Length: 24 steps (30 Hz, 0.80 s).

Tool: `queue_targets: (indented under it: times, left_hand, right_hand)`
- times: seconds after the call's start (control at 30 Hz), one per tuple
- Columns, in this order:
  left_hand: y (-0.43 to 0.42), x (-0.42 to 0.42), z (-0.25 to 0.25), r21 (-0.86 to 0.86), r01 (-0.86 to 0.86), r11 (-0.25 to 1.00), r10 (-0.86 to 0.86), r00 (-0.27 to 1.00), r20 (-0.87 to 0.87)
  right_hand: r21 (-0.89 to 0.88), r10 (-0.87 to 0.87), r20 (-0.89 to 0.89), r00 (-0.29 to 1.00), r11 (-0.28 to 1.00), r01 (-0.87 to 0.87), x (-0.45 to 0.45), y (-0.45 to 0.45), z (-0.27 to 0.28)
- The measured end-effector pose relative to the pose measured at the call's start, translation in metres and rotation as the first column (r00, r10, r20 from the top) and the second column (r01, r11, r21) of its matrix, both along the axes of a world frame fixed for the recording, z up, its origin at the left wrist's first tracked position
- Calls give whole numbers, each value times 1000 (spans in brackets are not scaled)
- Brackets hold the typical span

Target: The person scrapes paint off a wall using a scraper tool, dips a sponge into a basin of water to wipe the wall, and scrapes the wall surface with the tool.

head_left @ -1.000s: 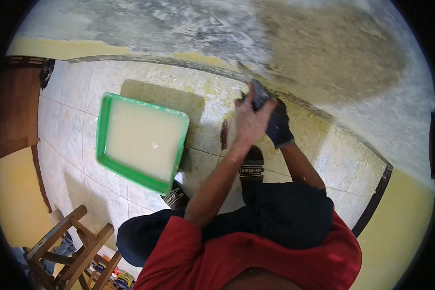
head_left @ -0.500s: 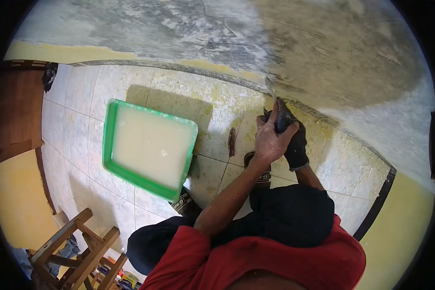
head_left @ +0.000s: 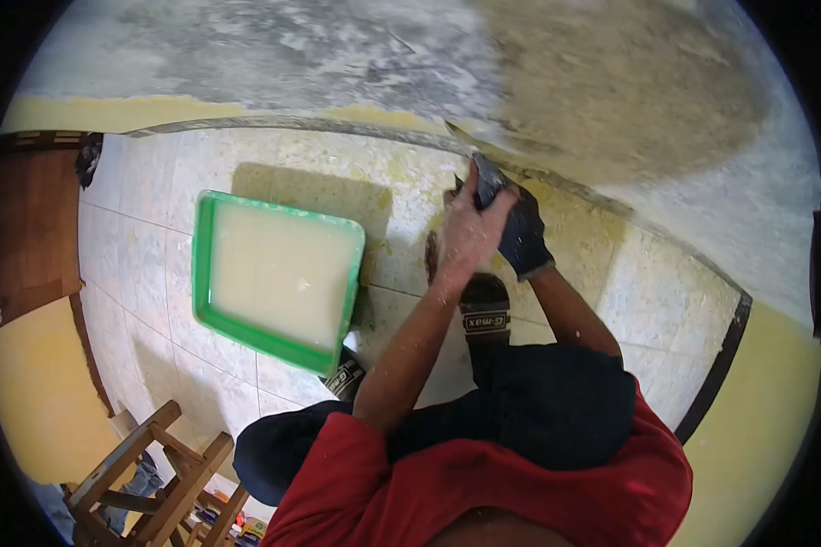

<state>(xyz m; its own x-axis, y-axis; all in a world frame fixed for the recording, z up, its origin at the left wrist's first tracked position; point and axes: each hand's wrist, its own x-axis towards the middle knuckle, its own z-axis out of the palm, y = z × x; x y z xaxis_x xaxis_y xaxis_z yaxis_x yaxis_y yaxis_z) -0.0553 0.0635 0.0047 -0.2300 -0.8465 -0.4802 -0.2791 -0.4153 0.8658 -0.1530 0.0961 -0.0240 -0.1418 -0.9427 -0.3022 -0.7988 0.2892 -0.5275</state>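
Low by the wall, both hands are closed together on a scraper [head_left: 462,138] with a thin metal blade. Its tip points up and left, at the foot of the wall; I cannot tell whether it touches. My left hand [head_left: 471,230], bare and dusted white, has its fingers pressed around the handle end. My right hand [head_left: 525,232] wears a dark glove with a grey cuff and wraps the handle from the right side. Most of the handle is hidden by the fingers. The wall [head_left: 410,68] behind is patchy grey, with a brown damp-looking area on the right.
A green tub [head_left: 360,264] of cloudy, cream-coloured liquid stands on the tiled floor [head_left: 155,264] to the left. A wooden stool [head_left: 169,474] is at the lower left. Yellow flakes litter the tiles along the wall. A dark shoe [head_left: 486,305] is below my hands.
Both hands and the scraper have moved left and slightly up along the foot of the wall. The shoe beneath is more exposed. The tub stays in place.
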Motion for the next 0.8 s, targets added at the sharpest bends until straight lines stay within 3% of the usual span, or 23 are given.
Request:
queue_targets:
  times: [0.03,0.07,0.1,0.13,0.17,0.2,0.27,0.33,0.4,0.43,0.47,0.5,0.53,0.6,0.63,0.7,0.77,0.8]
  left_hand:
    - [-1,6,2,5,-21,1000,21,1000,-15]
    - [10,0,2,-60,13,998,-11,999,34]
    - [19,-7,2,-128,54,990,-44,996,80]
    - [26,-12,2,-159,92,983,-90,996,18]
    - [32,-17,7,-156,82,984,-82,997,8]
    - [34,-22,18,-96,164,982,-161,986,42]
    - [36,-27,26,-20,270,963,-268,962,55]
    - [34,-22,29,-5,280,960,-279,958,69]
    - [29,-19,30,2,293,956,-293,953,74]
    - [26,-15,31,15,216,976,-216,976,28]
    - [25,-10,31,34,137,990,-136,991,-9]
    - [22,-7,29,23,142,990,-142,990,7]
    - [23,-6,26,43,177,983,-180,981,67]
    - [18,-11,26,42,214,976,-217,968,125]
    - [20,-13,27,32,197,980,-199,974,104]
    - [27,-16,27,31,179,983,-181,979,90]
    - [28,-17,27,-49,234,971,-223,959,176]
    - [27,-16,30,-48,238,970,-226,956,186]
  right_hand:
    - [-23,12,-1,1000,1000,-12,0,-3,-1]
    - [-98,-127,345,930,980,170,-5,9,-5]
    - [-109,-208,652,729,926,361,-14,20,-11]
    - [-75,-209,744,635,918,390,-21,33,-19]
    - [-75,-207,737,643,921,382,-34,49,-35]
    - [51,-162,963,217,896,442,-48,65,-54]
    - [195,-81,961,-266,878,437,-59,74,-69]
    - [258,-61,894,-443,880,399,-57,75,-71]
    - [241,-22,875,-484,887,395,-47,68,-72]
    - [226,13,848,-530,895,385,-41,64,-72]
    - [69,-109,992,60,881,468,-39,63,-85]
    - [-28,-277,745,607,896,443,-34,59,-90]
    - [64,-165,964,210,906,419,-33,59,-92]
    - [109,-23,972,-235,927,358,-37,50,-92]
    - [146,-105,987,-119,895,421,-41,51,-93]
    - [184,-200,980,-18,855,484,-40,54,-92]
    - [187,-177,982,-66,856,483,-33,46,-51]
    - [125,-75,988,-136,903,411,-28,41,-16]
